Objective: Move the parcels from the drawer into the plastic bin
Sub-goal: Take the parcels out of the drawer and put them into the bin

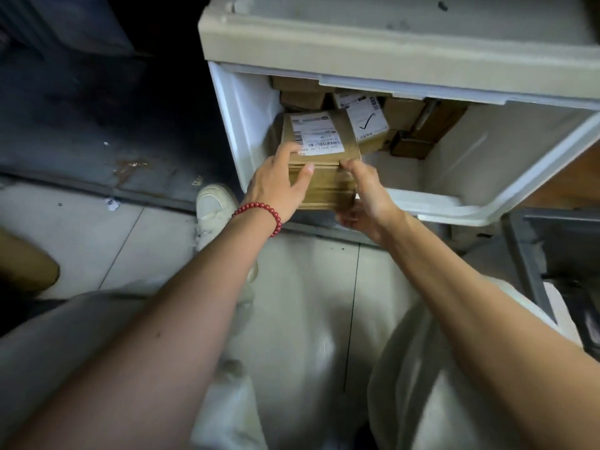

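A labelled brown parcel (324,186) is at the front left of the open white drawer (470,207), the left hand (276,186) gripping its left side, the right hand (368,199) its right edge, with more parcels (367,120) heaped behind.

This is looking like a parcel storeroom or a courier depot's back room. Brown cardboard parcels (404,120) are crowding the far end of a white plastic drawer (487,203) standing open in a stacked drawer unit (357,43). The nearest parcel (328,186) is carrying a barcoded shipping label (316,133), and another label (367,121) is bearing a pen tick. A paper scrap (111,203) is lying on the scuffed tiled floor (97,241) at left.
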`<control>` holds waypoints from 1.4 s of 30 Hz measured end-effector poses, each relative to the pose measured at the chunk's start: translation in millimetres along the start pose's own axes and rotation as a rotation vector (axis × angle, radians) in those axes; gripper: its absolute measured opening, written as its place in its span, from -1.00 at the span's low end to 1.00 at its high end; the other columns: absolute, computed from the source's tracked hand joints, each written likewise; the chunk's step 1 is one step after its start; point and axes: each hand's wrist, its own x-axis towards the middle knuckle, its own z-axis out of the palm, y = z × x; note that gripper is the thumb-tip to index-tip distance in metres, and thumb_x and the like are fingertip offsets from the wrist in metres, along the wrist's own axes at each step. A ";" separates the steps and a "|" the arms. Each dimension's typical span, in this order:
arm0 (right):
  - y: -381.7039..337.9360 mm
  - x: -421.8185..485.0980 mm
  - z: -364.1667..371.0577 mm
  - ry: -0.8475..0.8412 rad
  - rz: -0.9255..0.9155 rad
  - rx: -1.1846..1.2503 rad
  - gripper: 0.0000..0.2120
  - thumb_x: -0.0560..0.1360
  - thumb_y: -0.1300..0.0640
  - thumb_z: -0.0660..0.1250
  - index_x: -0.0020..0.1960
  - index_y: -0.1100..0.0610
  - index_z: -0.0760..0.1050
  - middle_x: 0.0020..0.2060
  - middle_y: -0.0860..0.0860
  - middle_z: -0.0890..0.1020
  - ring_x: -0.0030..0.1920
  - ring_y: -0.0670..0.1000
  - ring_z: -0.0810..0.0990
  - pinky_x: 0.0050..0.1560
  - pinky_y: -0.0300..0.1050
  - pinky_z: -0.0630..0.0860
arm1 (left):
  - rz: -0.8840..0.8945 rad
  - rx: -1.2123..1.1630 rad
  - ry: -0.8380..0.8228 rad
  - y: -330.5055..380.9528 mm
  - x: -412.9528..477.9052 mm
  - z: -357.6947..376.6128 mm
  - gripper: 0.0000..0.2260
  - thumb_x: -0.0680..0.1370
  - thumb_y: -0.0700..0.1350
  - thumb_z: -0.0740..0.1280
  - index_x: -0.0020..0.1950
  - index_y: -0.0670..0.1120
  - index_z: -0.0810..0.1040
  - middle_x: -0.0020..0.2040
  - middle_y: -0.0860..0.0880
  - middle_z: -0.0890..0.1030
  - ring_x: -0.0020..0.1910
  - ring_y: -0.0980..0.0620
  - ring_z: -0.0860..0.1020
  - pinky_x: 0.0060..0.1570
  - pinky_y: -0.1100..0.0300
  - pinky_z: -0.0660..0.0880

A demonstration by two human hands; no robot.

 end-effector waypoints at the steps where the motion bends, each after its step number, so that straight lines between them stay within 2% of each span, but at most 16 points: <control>1: 4.7 -12.9 0.5 0.001 0.024 0.010 -0.62 0.52 -0.17 0.19 0.29 -0.08 0.29 0.05 0.03 0.51 -0.08 0.06 0.53 -0.22 -0.12 0.51 | -0.010 -0.006 -0.005 3.1 -8.9 -2.7 -0.68 0.61 0.12 0.16 0.34 0.08 0.33 0.24 -0.08 0.51 0.10 -0.11 0.51 0.02 0.17 0.35; 5: 19.9 -60.9 -7.6 -0.006 0.110 0.070 -0.65 0.51 -0.14 0.22 0.25 -0.11 0.29 0.13 0.02 0.47 0.10 0.16 0.56 -0.03 0.06 0.63 | -0.051 -0.033 -0.008 16.3 -49.3 -6.2 -0.79 0.59 0.10 0.19 0.18 0.07 0.39 0.16 -0.04 0.54 -0.03 -0.04 0.49 -0.09 0.20 0.30; 10: 37.7 -121.1 -18.5 -0.047 0.100 0.133 -0.73 0.53 -0.07 0.25 0.19 -0.12 0.30 0.15 0.02 0.43 0.09 0.14 0.52 0.00 0.18 0.62 | -0.120 -0.110 0.092 34.6 -109.1 -5.8 -0.88 0.56 0.09 0.25 0.04 0.11 0.38 0.11 0.03 0.50 0.05 0.02 0.46 -0.11 0.24 0.26; 13: 44.7 -150.0 -26.0 -0.046 0.076 0.147 -0.85 0.53 -0.06 0.25 0.08 -0.15 0.33 0.09 -0.01 0.45 -0.02 0.08 0.53 -0.01 0.16 0.63 | -0.136 -0.135 0.098 39.3 -137.6 -5.9 -0.74 0.53 0.14 0.28 0.14 0.10 0.35 0.17 0.01 0.49 0.05 0.04 0.46 -0.06 0.20 0.33; 16: 34.4 -164.5 -36.7 -0.068 0.015 0.109 -0.85 0.52 -0.04 0.26 0.08 -0.16 0.36 0.11 0.02 0.48 -0.02 0.08 0.55 0.00 0.17 0.63 | -0.102 -0.208 0.089 46.9 -150.5 -15.5 -0.55 0.51 0.16 0.31 0.33 0.11 0.25 0.28 -0.01 0.48 0.20 -0.01 0.48 0.15 0.06 0.46; 20: 15.8 -176.5 -47.1 -0.142 -0.093 0.041 -0.83 0.49 -0.03 0.29 0.04 -0.27 0.44 0.13 0.00 0.54 0.06 0.11 0.59 0.09 0.19 0.59 | 0.048 -0.271 0.044 49.0 -164.0 -33.6 -0.28 0.43 0.28 0.35 0.47 0.22 0.05 0.47 0.06 0.23 0.36 0.12 0.28 0.25 0.18 0.27; 22: 14.0 -181.6 -51.3 -0.171 -0.152 0.042 -0.74 0.39 -0.06 0.32 0.05 -0.28 0.48 0.14 0.00 0.55 0.10 0.11 0.58 0.05 0.15 0.61 | 0.066 -0.276 0.053 45.1 -165.7 -41.7 -0.21 0.38 0.37 0.32 0.48 0.23 0.00 0.47 0.14 0.16 0.37 0.16 0.22 0.27 0.18 0.22; 24: 15.8 -182.9 -55.0 -0.166 -0.197 0.082 -0.53 0.24 -0.09 0.35 0.15 -0.25 0.46 0.14 -0.01 0.57 0.15 0.10 0.56 0.03 0.11 0.62 | 0.058 -0.322 0.140 40.3 -163.5 -47.5 -0.21 0.37 0.38 0.30 0.49 0.20 0.03 0.45 0.12 0.20 0.36 0.17 0.25 0.27 0.23 0.23; 27: 18.4 -177.4 -55.9 -0.089 -0.249 0.231 -0.33 0.17 -0.04 0.40 0.26 -0.15 0.33 0.01 -0.04 0.57 0.04 0.01 0.58 -0.08 0.01 0.62 | -0.034 -0.393 0.276 33.1 -159.6 -54.6 -0.23 0.39 0.35 0.33 0.50 0.14 0.11 0.34 0.13 0.39 0.23 0.28 0.36 0.18 0.39 0.26; 29: 17.5 -171.8 -55.9 -0.023 -0.253 0.318 -0.41 0.25 0.04 0.41 0.22 -0.03 0.26 -0.01 -0.01 0.56 -0.05 -0.03 0.58 -0.16 -0.06 0.59 | -0.085 -0.404 0.292 30.5 -159.6 -57.4 -0.35 0.40 0.30 0.36 0.41 0.11 0.28 0.09 0.27 0.50 0.01 0.46 0.44 -0.07 0.62 0.27; 30: 17.1 -169.8 -55.6 -0.001 -0.253 0.340 -0.47 0.32 0.06 0.40 0.21 0.00 0.26 0.02 0.03 0.57 -0.06 -0.03 0.60 -0.17 -0.08 0.57 | -0.108 -0.405 0.277 28.9 -159.9 -57.6 -0.43 0.40 0.28 0.38 0.33 0.12 0.36 0.00 0.32 0.51 -0.04 0.49 0.46 -0.18 0.63 0.30; 33: 19.6 -165.2 -54.7 -0.028 -0.286 0.260 -0.62 0.43 -0.09 0.38 0.15 0.11 0.53 0.09 0.04 0.66 0.02 -0.03 0.67 -0.04 -0.07 0.55 | -0.177 -0.446 0.211 24.4 -160.7 -54.3 -0.52 0.37 0.25 0.44 0.22 0.12 0.46 -0.07 0.32 0.55 -0.12 0.47 0.49 -0.25 0.55 0.39; 34: 21.3 -164.7 -55.0 -0.059 -0.309 0.220 -0.62 0.44 -0.15 0.38 0.10 0.10 0.61 0.08 0.02 0.68 0.06 -0.04 0.67 0.02 -0.05 0.54 | -0.189 -0.451 0.202 22.7 -160.7 -53.3 -0.51 0.37 0.23 0.45 0.22 0.11 0.46 -0.08 0.32 0.54 -0.13 0.46 0.49 -0.26 0.54 0.39; 37: 24.5 -163.6 -55.5 -0.119 -0.356 0.100 -0.45 0.41 -0.31 0.36 0.25 0.02 0.57 0.18 -0.02 0.65 0.22 -0.04 0.60 0.21 0.01 0.46 | -0.214 -0.481 0.208 17.9 -160.0 -57.4 -0.50 0.36 0.17 0.49 0.24 0.08 0.47 -0.08 0.32 0.56 -0.13 0.41 0.52 -0.29 0.56 0.41; 40: 26.0 -161.4 -54.2 -0.110 -0.367 -0.079 -0.41 0.34 -0.44 0.33 0.27 -0.17 0.54 0.15 -0.18 0.64 0.19 -0.21 0.57 0.16 -0.10 0.38 | -0.203 -0.501 0.212 13.4 -158.9 -63.2 -0.50 0.34 0.06 0.55 0.21 0.03 0.47 -0.04 0.25 0.59 -0.14 0.42 0.54 -0.27 0.55 0.42; 42: 28.9 -157.1 -54.0 -0.122 -0.354 -0.084 -0.49 0.35 -0.36 0.39 0.24 -0.21 0.54 0.12 -0.17 0.66 0.16 -0.16 0.60 0.11 -0.08 0.44 | -0.178 -0.487 0.225 12.2 -159.6 -62.3 -0.51 0.30 0.00 0.58 0.14 -0.01 0.48 -0.07 0.24 0.59 -0.17 0.48 0.52 -0.28 0.56 0.41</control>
